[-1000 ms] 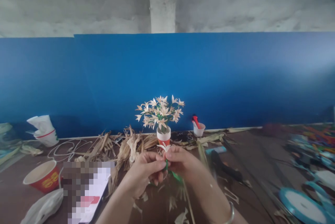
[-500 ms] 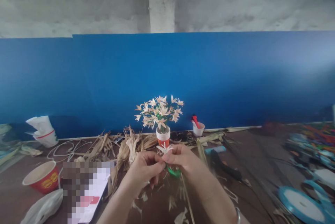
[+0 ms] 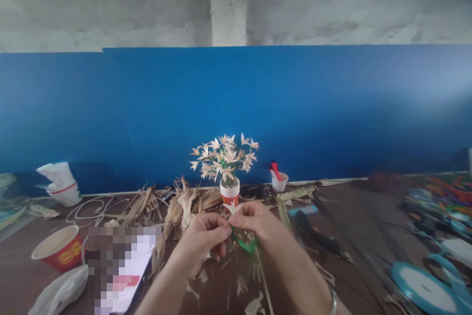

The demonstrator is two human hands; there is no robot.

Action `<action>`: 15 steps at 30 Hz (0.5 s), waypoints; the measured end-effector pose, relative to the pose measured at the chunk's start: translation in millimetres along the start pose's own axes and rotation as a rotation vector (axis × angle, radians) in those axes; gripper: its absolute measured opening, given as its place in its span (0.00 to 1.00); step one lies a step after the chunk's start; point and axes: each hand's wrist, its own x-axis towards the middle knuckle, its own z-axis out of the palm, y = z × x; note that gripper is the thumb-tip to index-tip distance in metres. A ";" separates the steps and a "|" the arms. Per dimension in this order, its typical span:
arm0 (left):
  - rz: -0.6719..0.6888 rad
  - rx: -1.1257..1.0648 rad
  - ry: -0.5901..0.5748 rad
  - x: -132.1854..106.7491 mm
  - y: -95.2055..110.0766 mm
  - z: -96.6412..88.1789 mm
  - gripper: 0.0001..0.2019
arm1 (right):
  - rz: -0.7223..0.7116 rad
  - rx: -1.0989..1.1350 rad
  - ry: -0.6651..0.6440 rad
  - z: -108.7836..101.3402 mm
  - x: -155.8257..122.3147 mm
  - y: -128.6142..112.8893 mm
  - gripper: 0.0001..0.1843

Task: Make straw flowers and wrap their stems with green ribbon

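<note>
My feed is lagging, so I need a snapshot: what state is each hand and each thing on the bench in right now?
small flower, held upright between both hands, petals open.
left hand, pinched shut on its stem.
right hand, pinched shut just under the petals.
green tape, curled loose below the hands.
flower cup, upright, full of flowers.
red cup, upright, open-topped.
ribbon spool, lying flat.

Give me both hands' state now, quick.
Left hand: closed, pinching the small flower by its stem.
Right hand: closed on the same flower, green ribbon trailing below.
</note>
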 end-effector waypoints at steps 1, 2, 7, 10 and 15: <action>-0.001 -0.004 0.003 0.1 -0.1 -0.3 0.14 | -0.003 0.002 0.000 0.2 0.0 -0.4 0.15; -0.003 -0.011 -0.002 0.2 -0.1 -0.5 0.14 | -0.005 -0.002 0.003 0.4 -0.1 -1.0 0.16; -0.015 -0.041 -0.017 1.1 0.1 -0.9 0.15 | -0.002 -0.040 0.020 0.8 -0.9 -3.9 0.16; -0.025 -0.069 -0.015 1.7 -0.5 -0.6 0.14 | 0.011 -0.019 -0.008 0.3 -0.3 -1.7 0.14; -0.066 -0.212 -0.048 0.9 0.8 1.8 0.15 | 0.052 0.171 -0.150 -2.4 1.6 7.0 0.13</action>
